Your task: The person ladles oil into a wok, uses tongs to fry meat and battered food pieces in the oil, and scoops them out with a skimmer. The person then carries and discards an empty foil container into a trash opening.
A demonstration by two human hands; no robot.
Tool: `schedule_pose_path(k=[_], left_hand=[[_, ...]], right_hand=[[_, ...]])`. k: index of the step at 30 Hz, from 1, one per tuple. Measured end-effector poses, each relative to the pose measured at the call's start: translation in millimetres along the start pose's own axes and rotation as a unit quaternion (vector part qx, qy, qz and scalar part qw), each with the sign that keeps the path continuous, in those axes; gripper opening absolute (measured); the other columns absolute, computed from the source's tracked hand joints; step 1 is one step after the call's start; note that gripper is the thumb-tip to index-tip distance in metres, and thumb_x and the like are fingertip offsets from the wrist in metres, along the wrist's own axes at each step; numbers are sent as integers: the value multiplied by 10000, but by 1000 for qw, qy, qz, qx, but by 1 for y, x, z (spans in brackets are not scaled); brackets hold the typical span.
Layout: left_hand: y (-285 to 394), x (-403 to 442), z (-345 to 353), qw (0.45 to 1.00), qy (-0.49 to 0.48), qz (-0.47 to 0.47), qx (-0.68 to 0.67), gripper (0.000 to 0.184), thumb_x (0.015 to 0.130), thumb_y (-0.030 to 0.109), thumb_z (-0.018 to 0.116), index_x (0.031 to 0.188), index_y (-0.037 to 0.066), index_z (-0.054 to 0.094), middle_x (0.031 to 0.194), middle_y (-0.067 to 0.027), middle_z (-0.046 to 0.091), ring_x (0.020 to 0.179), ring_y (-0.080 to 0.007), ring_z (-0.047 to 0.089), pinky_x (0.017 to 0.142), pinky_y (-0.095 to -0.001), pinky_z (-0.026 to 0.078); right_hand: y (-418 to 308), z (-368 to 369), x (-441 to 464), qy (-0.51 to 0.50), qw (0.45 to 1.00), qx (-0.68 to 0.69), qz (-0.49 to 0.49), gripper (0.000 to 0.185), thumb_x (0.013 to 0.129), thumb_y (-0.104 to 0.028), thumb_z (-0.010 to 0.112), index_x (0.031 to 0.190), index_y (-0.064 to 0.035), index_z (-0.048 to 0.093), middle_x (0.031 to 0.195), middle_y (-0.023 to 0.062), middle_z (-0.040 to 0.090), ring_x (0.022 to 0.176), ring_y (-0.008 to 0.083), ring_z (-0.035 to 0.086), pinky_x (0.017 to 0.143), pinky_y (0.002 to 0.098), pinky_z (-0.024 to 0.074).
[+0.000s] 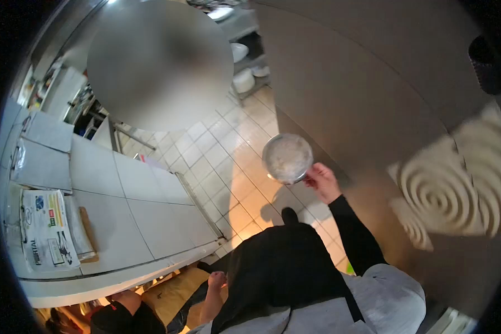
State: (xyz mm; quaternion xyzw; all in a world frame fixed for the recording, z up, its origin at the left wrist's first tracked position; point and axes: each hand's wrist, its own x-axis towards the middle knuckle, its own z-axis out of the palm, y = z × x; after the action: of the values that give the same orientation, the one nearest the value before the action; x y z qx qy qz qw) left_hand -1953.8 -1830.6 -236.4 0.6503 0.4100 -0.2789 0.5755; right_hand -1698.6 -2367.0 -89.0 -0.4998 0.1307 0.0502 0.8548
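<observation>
In the head view my right hand (322,182), in a black sleeve, reaches forward with its fingers closed on the rim of a round metal bowl (288,158). Whitish, uneven contents fill the bowl, and their kind cannot be made out. The bowl is held up over the tiled floor. Low beside the black apron (278,273), my left hand (217,280) is curled into a fist near my body. Nothing shows in its fingers.
On the left stands a white tiled counter (150,222) with printed papers (49,229) on it. Another person (125,312) is at the lower left. To the right rises a brown-grey wall (339,83) with a spiral relief panel (440,195). A blurred disc hides the upper left.
</observation>
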Motion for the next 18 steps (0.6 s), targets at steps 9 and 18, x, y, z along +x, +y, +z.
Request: schedule_pose_path(k=[9, 18], left_hand=[[27, 69, 56, 961, 154, 73, 217, 193, 847, 212, 534, 827, 53, 641, 671, -83, 586, 617, -183, 578, 516, -348, 433], [198, 201, 24, 959, 21, 89, 268, 177, 840, 194, 541, 822, 37, 621, 694, -87, 598, 652, -192, 584, 583, -337, 458]], right_hand=[[130, 119, 223, -88, 964, -67, 241, 113, 890, -150, 605, 892, -44, 569, 718, 78, 625, 547, 142, 569, 483, 275, 462], [135, 215, 389, -71, 955, -142, 250, 157, 898, -139, 597, 767, -63, 555, 670, 59, 597, 532, 128, 543, 493, 265, 451]])
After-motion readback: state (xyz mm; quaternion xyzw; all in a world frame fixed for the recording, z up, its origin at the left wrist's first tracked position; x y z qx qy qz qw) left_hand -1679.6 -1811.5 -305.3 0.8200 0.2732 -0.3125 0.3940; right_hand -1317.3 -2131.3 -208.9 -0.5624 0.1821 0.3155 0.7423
